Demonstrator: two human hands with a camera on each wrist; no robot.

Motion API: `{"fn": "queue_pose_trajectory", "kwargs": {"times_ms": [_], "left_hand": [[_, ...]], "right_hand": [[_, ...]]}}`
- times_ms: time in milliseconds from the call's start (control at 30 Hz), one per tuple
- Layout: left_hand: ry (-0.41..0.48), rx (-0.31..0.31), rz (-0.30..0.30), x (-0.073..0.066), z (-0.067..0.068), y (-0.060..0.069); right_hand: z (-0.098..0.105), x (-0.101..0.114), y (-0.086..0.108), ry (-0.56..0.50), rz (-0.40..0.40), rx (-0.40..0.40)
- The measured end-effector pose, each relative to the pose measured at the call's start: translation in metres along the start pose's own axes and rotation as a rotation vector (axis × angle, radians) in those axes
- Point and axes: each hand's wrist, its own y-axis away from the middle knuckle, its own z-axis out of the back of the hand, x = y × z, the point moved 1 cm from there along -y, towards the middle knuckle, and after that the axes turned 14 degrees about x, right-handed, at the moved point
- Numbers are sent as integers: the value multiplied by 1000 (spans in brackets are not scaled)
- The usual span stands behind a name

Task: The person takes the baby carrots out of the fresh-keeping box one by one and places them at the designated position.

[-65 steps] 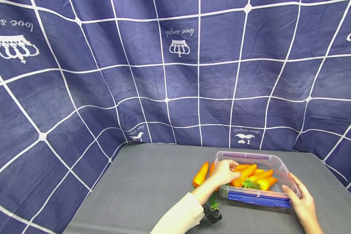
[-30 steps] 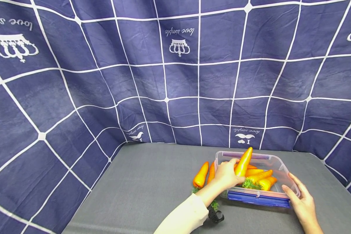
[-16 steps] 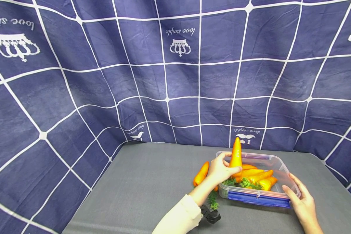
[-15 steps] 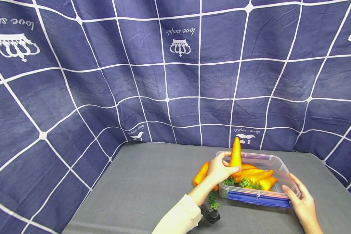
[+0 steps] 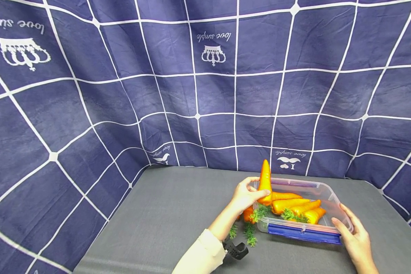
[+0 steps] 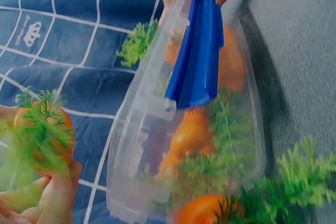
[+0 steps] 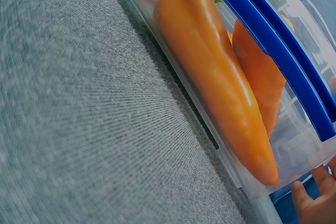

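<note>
Blue cloth (image 5: 171,95) with white grid lines hangs behind a grey worktop (image 5: 168,217). Hands apart, each grips something: the left hand (image 5: 244,195) pinches a carrot (image 5: 265,180) between thumb and fingers, tip upward, raised at the left end of a clear box (image 5: 330,207); the right hand (image 5: 357,236) clasps that box's right end, thumb over the rim. Several loose-leaved carrots (image 5: 289,206) lie inside; others (image 5: 248,215) rest on the worktop just left of it. One blue latch (image 5: 303,234) runs along the near side.
</note>
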Motion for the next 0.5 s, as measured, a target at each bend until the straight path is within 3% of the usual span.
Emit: {"fn": "queue_pose_trajectory", "kwargs": {"times_ms": [333, 500], "left_hand": [[65, -30, 58, 19, 25, 11], [63, -35, 47, 22, 32, 16]], "right_hand": [[1, -2, 0, -2, -7, -1], [2, -3, 0, 5, -17, 0]]}}
